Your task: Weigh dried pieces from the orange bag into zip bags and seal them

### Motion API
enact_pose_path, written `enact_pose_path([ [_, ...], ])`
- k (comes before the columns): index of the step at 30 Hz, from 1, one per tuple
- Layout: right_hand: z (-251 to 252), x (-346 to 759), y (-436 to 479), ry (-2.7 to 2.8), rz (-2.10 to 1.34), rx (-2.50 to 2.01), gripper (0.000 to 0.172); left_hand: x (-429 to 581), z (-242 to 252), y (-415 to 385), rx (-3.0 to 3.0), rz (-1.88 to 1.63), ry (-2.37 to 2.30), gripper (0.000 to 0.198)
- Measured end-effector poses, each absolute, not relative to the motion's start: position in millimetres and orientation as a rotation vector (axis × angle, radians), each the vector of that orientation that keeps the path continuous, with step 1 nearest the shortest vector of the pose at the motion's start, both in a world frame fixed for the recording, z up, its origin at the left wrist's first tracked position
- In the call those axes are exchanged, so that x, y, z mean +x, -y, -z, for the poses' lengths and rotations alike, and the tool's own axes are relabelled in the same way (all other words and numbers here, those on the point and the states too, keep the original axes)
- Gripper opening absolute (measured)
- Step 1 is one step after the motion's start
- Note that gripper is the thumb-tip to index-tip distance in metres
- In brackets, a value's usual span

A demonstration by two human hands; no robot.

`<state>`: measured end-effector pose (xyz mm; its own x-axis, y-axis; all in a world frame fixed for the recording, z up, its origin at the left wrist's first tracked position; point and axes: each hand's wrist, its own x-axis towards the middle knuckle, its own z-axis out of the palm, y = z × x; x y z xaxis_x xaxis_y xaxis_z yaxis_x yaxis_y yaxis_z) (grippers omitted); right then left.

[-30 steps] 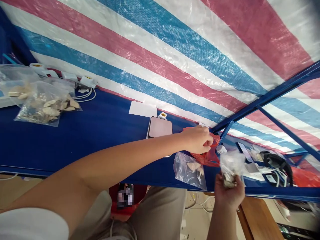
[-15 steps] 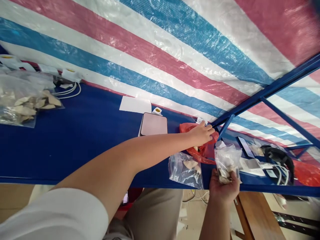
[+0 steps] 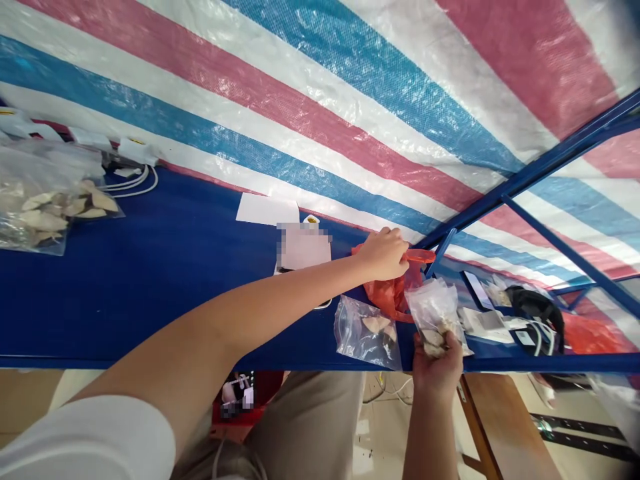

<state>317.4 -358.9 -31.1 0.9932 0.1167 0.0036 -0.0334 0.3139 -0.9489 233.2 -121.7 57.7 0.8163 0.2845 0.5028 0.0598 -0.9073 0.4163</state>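
With fingers curled, my left hand (image 3: pixel 386 255) grips the upper edge of a red plastic bag (image 3: pixel 389 298) at the back of the blue table. The arm crosses in front of a pale pink flat device. My right hand (image 3: pixel 438 363) is closed on the lower part of a clear plastic bag (image 3: pixel 436 303) that holds thin beige pieces. This bag is beside the red one, on its right. Another clear zip bag (image 3: pixel 357 335) with a few beige pieces lies flat between my hands, near the front edge. What the red bag contains is hidden.
Blue metal bars (image 3: pixel 500 193) slant behind my right hand. On the far right lie a phone (image 3: pixel 477 291), white cables and a black strap-like item (image 3: pixel 537 308). Several clear bags of beige pieces (image 3: pixel 47 213) rest at the left. A white paper (image 3: pixel 267 208) lies by the striped sheet.
My left hand has closed from spread fingers onto the red bag's edge and lifted it a little. The clear bag in my right hand has tilted left towards the red bag. The view has shifted slightly.
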Motion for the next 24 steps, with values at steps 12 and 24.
enact_pose_path([
  [12,-12.9,274.5,346.5,0.539,0.675,-1.843,0.066,192.7,-48.5,87.6,2.161,-0.926,-0.028,0.009],
  [24,2.3,272.3,347.2,0.671,1.077,-2.039,0.056,187.6,-40.6,96.7,2.284,-0.844,0.11,0.006],
])
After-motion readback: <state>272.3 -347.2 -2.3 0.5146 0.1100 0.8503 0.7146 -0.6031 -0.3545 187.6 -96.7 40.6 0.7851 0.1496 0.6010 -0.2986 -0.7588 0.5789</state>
